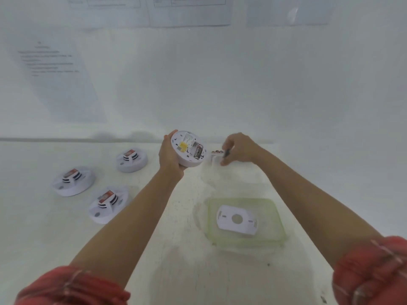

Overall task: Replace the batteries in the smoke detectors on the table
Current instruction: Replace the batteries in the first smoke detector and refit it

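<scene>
The left hand (169, 156) holds a round white plastic smoke detector (187, 148) up above the far part of the white table (176, 249). The fingers curl round its far edge and the thumb side cups it from below. The detector's back faces the camera. A yellow sticker and a black battery (198, 151) lying in its slot can be seen there.

Just to the right, the right hand (239, 148) pinches a small dark battery (226, 153) between the thumb and the bent fingers. This battery is close to the detector's edge but not touching it. It is blurry, so which way it points is hard to say. Some small brownish round ends (217, 152) show between the battery and the detector - too blurry to tell what they are.

Three more round white smoke detectors with red and black tops (132, 160) (73, 181) (108, 204) sit on the table at the left, near each other but apart.

Nearer the person, on the right, lies a square clear plastic tray with a green rim (242, 200). A flat white plastic plate with a round hole in the middle (226, 225) rests in it.

Both arms are bare up to rolled red sleeves (72, 287) - and printed paper sheets (59, 84) hang on the white wall behind the table.
</scene>
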`<action>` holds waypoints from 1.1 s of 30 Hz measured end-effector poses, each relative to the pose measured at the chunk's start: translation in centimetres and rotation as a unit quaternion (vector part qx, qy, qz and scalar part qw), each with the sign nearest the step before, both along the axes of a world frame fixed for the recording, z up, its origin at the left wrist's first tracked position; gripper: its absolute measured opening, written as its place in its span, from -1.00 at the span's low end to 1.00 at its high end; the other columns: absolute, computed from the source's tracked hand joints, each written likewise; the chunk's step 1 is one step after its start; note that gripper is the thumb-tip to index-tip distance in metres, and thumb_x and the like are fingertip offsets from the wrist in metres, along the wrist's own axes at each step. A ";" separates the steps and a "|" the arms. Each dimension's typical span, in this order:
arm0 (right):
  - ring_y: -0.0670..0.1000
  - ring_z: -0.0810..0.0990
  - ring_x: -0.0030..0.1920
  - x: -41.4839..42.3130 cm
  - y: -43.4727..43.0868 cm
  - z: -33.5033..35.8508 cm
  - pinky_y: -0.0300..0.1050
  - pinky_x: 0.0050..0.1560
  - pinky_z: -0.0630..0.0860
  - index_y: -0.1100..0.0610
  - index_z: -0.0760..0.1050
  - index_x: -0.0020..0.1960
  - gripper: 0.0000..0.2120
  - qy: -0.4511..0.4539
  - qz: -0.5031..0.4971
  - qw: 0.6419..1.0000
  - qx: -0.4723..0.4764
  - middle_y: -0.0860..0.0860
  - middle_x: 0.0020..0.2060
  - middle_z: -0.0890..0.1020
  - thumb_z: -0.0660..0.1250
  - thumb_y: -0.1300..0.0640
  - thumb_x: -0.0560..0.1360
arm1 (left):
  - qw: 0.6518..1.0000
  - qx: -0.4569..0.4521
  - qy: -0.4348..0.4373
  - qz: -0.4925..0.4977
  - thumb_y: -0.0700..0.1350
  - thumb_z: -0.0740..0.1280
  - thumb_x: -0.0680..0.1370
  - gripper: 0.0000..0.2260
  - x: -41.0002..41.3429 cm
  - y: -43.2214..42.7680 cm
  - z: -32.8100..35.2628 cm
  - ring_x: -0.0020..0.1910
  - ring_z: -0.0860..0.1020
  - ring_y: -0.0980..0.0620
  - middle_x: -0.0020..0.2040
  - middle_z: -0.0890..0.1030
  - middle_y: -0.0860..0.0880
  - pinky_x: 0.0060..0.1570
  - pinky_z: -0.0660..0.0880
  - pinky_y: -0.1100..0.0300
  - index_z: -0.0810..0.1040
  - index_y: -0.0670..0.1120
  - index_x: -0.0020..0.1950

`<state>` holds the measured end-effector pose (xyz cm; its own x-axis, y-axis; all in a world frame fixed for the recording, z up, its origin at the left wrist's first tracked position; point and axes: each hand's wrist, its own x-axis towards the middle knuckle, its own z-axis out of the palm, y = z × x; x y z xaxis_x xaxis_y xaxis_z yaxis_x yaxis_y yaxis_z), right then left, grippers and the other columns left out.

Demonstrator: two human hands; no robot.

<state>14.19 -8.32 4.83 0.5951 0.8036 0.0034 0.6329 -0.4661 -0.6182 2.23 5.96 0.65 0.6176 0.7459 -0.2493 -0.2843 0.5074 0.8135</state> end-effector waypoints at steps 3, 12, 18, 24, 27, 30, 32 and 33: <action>-0.04 0.51 -0.21 -0.2 0.4 -2.3 -0.47 -0.42 0.30 0.28 0.60 -0.04 -0.67 -0.023 0.029 0.992 -0.121 0.05 -0.20 0.63 0.57 0.25 0.23 | 1.000 -0.012 -0.003 0.005 0.14 0.19 0.57 -0.73 -0.2 0.8 -0.5 0.21 0.53 -0.13 0.24 0.57 -0.07 0.18 0.47 -0.14 0.54 0.08 0.16; 0.00 0.53 -0.17 -0.3 0.4 -5.4 -0.37 -0.30 0.38 0.35 0.58 -0.06 -0.87 -0.047 0.066 0.990 -0.112 0.18 -0.03 0.66 0.37 0.35 0.39 | 1.000 -0.015 -0.006 -0.008 0.14 0.13 0.61 -0.63 -0.1 0.7 -0.9 0.21 0.53 -0.13 0.25 0.57 -0.08 0.02 0.54 0.00 0.51 0.01 0.30; -0.03 0.50 -0.17 -0.2 0.1 -3.7 -0.53 -0.32 0.37 0.30 0.59 -0.02 -0.82 -0.037 0.064 0.995 -0.070 0.07 -0.14 0.55 0.43 0.31 0.37 | 1.000 -0.002 -0.008 -0.011 0.09 0.08 0.63 -0.72 0.2 0.1 -1.1 0.18 0.54 -0.12 0.18 0.58 -0.08 0.00 0.52 0.02 0.52 0.04 0.16; -0.08 0.49 -0.11 -2.0 1.1 -0.8 -0.24 -0.07 0.39 0.16 0.51 0.22 -0.58 -0.022 0.032 0.996 0.077 -0.01 -0.07 0.51 0.44 0.05 0.41 | 0.999 0.008 -0.032 -0.030 0.09 0.12 0.61 -0.74 0.4 -1.0 -0.1 0.06 0.55 -0.11 0.10 0.58 -0.08 0.06 0.51 -0.01 0.53 0.01 0.11; -0.06 0.47 0.02 -2.7 1.2 -1.0 -0.25 0.01 0.30 0.15 0.44 0.34 -0.46 -0.047 0.047 0.997 0.040 0.01 0.07 0.53 0.43 -0.02 0.42 | 0.998 0.030 -0.038 -0.049 0.09 0.09 0.62 -0.71 0.6 -1.4 0.1 0.07 0.55 -0.11 0.11 0.56 -0.08 -0.08 0.55 0.08 0.48 0.00 0.19; -0.09 0.42 -0.31 -2.9 0.7 -1.0 -0.33 -0.29 0.24 0.24 0.52 0.23 -0.51 -0.052 0.034 0.997 0.037 0.05 -0.29 0.53 0.44 -0.01 0.40 | 0.998 0.039 -0.025 -0.048 0.08 0.14 0.59 -0.73 0.6 -1.9 0.2 0.03 0.56 -0.09 0.05 0.58 -0.07 -0.08 0.54 0.11 0.52 0.00 0.14; -0.08 0.25 -0.44 -3.1 0.4 -0.9 -0.27 -0.40 0.12 0.30 0.60 0.09 -0.60 -0.051 0.028 0.997 0.044 0.08 -0.41 0.38 0.45 0.02 0.39 | 0.999 0.029 -0.011 -0.039 0.08 0.17 0.57 -0.77 0.6 -2.4 0.3 -0.02 0.57 -0.06 -0.04 0.61 -0.04 -0.06 0.52 0.12 0.55 0.01 0.02; -0.07 0.24 -0.44 -3.2 0.2 -0.7 -0.24 -0.39 0.13 0.30 0.61 0.06 -0.62 -0.048 0.024 0.997 0.048 0.11 -0.40 0.39 0.47 0.04 0.38 | 0.999 0.025 -0.006 -0.038 0.08 0.17 0.57 -0.79 0.6 -2.6 0.3 -0.06 0.57 -0.04 -0.08 0.61 -0.02 -0.08 0.52 0.14 0.55 0.02 -0.02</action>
